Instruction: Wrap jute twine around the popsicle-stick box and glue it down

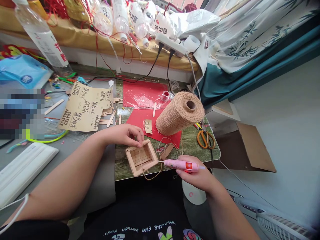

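Observation:
A small open wooden box (132,165) made of craft sticks lies near the front edge of the table. My left hand (132,135) is at its upper rim, thumb and fingers pinched on the end of a twine (140,160) that crosses the box opening. My right hand (197,175) is wrapped round a pink hot glue gun (178,165), whose metal tip is close to the box's right corner. From the box the twine loops right toward a large spool of jute twine (175,115). A flat wooden piece (167,151) lies between box and spool.
Orange-handled scissors (205,138) lie right of the spool. Red sheets (138,95), a small sandpaper piece (148,126), and a craft stick (154,109) lie behind. Sandpaper (83,106) and several sticks are at left, with a keyboard (27,171). Cords hang from a power strip (172,46).

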A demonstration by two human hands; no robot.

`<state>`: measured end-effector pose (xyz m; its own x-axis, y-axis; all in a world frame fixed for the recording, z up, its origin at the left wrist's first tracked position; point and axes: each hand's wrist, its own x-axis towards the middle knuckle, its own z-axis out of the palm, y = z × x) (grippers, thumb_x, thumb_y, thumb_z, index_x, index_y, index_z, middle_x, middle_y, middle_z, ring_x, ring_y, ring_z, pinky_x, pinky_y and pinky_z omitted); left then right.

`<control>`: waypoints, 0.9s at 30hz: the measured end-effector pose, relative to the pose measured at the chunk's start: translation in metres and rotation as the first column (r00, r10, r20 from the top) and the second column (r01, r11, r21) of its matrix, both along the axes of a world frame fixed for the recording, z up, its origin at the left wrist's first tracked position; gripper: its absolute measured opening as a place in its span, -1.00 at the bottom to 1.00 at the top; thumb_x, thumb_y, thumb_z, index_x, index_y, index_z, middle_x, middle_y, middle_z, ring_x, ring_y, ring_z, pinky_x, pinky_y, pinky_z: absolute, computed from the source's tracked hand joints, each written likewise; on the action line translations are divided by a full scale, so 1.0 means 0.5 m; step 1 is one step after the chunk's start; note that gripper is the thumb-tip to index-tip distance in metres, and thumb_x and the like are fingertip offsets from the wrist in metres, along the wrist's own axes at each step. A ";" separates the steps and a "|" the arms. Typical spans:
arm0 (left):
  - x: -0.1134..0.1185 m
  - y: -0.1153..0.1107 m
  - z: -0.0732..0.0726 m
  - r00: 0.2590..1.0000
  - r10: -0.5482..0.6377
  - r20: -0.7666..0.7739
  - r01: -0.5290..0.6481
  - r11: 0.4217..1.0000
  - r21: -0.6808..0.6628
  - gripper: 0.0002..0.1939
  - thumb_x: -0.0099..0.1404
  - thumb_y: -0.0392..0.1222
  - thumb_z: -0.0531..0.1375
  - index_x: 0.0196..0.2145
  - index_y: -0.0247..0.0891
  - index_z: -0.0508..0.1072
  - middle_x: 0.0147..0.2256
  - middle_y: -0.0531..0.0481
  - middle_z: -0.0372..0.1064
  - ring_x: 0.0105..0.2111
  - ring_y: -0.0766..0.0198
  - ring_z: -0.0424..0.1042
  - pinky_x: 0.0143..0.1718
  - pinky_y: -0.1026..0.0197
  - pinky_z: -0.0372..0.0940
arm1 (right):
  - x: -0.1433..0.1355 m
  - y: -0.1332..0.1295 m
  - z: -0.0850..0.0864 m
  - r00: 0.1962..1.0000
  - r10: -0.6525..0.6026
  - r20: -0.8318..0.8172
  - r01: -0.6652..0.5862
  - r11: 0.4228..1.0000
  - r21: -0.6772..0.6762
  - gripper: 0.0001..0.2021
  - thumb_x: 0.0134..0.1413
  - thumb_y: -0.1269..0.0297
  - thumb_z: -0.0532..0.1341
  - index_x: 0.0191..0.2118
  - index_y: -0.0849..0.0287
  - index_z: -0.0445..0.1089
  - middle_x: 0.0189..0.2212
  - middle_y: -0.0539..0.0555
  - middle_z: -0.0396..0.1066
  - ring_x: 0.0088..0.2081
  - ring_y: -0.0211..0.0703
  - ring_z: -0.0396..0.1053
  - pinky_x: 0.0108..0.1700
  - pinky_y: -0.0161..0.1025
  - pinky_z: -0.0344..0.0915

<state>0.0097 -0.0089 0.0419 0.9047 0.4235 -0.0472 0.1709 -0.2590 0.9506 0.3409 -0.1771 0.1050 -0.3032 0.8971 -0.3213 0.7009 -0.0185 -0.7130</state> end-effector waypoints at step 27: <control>0.015 -0.014 0.024 0.942 0.234 0.241 -0.242 0.970 0.004 -0.86 0.37 -0.15 0.34 -0.33 -0.24 0.58 -0.31 -0.04 0.49 -0.29 0.28 0.45 -0.22 0.22 0.37 | 0.152 0.185 -0.172 0.827 -0.380 -0.414 0.525 0.784 0.331 -0.51 0.30 0.06 0.21 0.24 0.15 0.43 0.21 0.19 0.49 0.28 0.06 0.39 0.44 0.05 0.14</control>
<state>0.0174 -0.0159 0.0537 0.7606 0.6256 0.1738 0.0021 -0.2700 0.9628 0.4170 -0.0846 0.0190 0.1566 0.9761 0.1504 0.4287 0.0701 -0.9007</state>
